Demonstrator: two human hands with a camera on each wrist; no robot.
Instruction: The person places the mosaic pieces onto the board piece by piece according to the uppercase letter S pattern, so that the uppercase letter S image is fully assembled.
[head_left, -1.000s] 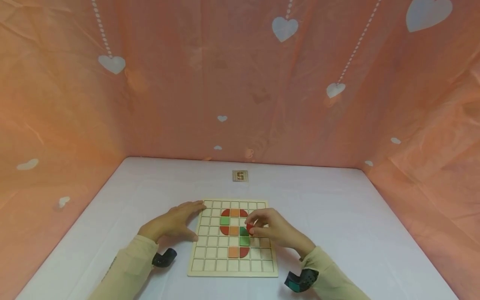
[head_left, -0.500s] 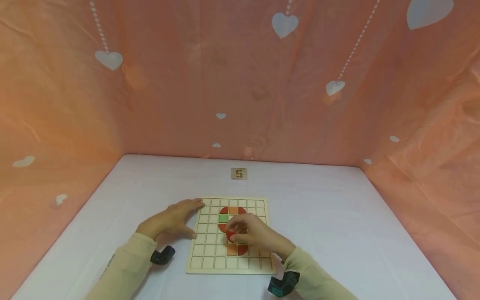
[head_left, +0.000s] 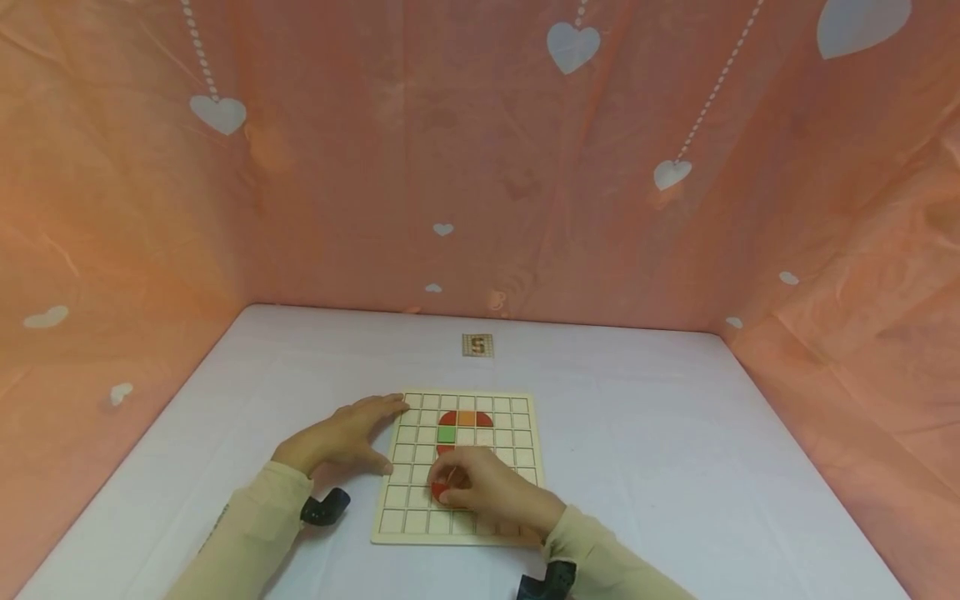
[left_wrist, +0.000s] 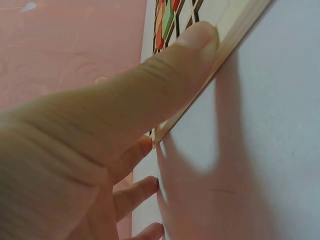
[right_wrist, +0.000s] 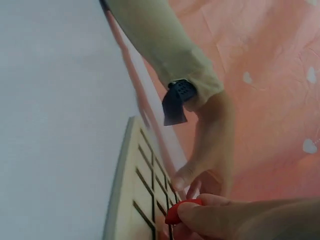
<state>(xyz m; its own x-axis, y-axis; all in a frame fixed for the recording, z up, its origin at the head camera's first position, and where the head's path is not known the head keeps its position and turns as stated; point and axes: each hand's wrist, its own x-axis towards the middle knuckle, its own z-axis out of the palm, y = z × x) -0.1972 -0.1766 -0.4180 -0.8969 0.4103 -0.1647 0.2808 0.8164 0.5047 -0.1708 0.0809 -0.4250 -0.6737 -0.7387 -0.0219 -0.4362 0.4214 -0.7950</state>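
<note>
A wooden grid board (head_left: 450, 540) lies on the white table. My left hand (head_left: 341, 435), fingers spread, rests along its left edge; in the left wrist view the thumb (left_wrist: 165, 75) presses on the rim. Between thumb and fingertips my right hand (head_left: 495, 490) pinches a red rounded tile (head_left: 439, 493) close over the lower middle of the grid. In the right wrist view the red tile (right_wrist: 175, 212) shows near the board's cells. Set in the upper cells are an orange tile (head_left: 467, 418), a green tile (head_left: 447, 434) and red rounded tiles (head_left: 484, 419). My right hand hides the tiles below them.
Behind the board lies a small square card (head_left: 477, 345) with an S-like brown pattern. An orange cloth with white hearts (head_left: 573, 47) stands around the table's back and sides. Black devices (head_left: 326, 507) are strapped to both wrists.
My right hand has carried the red tile left and toward me, from the grid's right-middle cells to its lower middle. My left hand has stayed at the board's edge.
</note>
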